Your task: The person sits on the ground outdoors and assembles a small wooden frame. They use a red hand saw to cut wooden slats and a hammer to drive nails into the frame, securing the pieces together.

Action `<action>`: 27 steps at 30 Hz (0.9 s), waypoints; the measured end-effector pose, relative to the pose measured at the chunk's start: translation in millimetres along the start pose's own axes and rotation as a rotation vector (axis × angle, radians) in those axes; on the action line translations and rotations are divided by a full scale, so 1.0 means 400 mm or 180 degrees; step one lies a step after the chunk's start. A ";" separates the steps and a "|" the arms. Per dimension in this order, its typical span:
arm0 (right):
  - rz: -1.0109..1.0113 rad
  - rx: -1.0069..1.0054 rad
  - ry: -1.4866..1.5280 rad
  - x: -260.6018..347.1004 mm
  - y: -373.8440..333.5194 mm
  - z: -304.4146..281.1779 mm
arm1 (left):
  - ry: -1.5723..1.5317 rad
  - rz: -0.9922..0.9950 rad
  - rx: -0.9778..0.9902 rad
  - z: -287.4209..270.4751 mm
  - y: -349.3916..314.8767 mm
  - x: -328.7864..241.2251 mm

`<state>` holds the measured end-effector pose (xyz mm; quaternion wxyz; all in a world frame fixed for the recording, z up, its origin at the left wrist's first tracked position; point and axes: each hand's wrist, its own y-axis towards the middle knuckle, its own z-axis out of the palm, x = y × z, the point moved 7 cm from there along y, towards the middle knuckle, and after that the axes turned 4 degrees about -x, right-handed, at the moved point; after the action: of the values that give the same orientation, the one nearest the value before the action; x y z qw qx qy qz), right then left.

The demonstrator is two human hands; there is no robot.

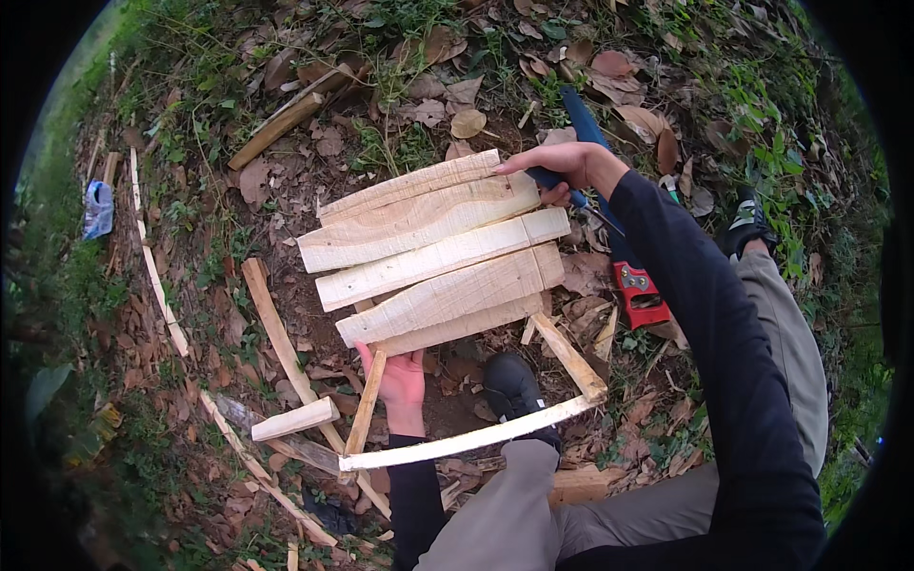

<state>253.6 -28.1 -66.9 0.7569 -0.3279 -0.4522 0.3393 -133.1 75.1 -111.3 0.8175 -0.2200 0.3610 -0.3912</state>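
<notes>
In front of me is a small wooden slatted frame (pixel 433 228), made of several pale planks side by side. Two short wooden legs stick out toward me, joined by a long pale crossbar (pixel 476 435). My left hand (pixel 401 379) grips the nearest plank's lower edge by the left leg, some of its fingers hidden behind the wood. At the far right corner, my right hand (pixel 569 166) is closed around a blue-handled tool (pixel 546 178), its kind partly hidden by the fingers. The right thumb touches the end of the farthest plank.
A handsaw (pixel 643 297) with red handle and blue blade lies beneath my right forearm. Loose wood strips (pixel 276 324) and a short block (pixel 295 419) lie at left. A wood piece (pixel 276 130) rests farther off. My shoe (pixel 514 385) stands below the frame, among dry leaves.
</notes>
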 end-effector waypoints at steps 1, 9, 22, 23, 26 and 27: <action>-0.0087 -0.0199 -0.0263 0.049 0.018 -0.008 | -0.0022 0.0039 0.0062 0.010 0.012 -0.009; -0.0214 -0.0732 -0.1366 0.173 0.053 -0.005 | -0.0270 0.0044 -0.0203 0.043 -0.008 -0.006; -0.0059 -0.1367 -0.1610 -0.106 -0.249 0.114 | 0.0002 -0.1036 -0.0194 -0.039 -0.330 0.141; -0.0050 -0.1366 -0.1627 -0.121 -0.253 0.124 | -0.0106 -0.1200 -0.0248 -0.035 -0.354 0.143; -0.0110 -0.1316 -0.1712 -0.179 -0.233 0.128 | -0.0274 -0.1518 -0.0272 -0.061 -0.400 0.166; -0.0171 -0.1281 -0.1757 -0.221 -0.214 0.108 | -0.0365 -0.1634 -0.0304 -0.071 -0.410 0.171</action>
<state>201.1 -139.0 -23.0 0.5348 -0.3544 -0.7063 0.2992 -204.0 -79.8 -52.8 0.6992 -0.3645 0.2645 -0.5552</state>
